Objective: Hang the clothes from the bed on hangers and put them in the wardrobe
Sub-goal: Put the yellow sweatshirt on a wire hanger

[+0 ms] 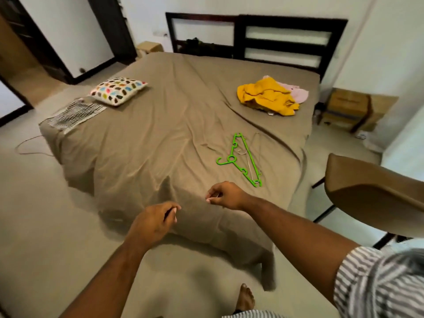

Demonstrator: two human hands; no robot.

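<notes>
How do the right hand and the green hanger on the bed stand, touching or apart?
Apart. The head view shows a strip of bare brown sheet between the right hand and the lower end of the green hanger; the hand holds nothing.

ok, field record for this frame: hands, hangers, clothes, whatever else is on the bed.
left hand: loosely curled, empty, over near corner of bed
right hand: same, nearer the hangers
hangers: green hanger and wire hanger, overlapping, on the bed
clothes: yellow garment and pink garment heaped together, far right corner, not hung
other: patterned pillow, striped cloth at left edge
</notes>
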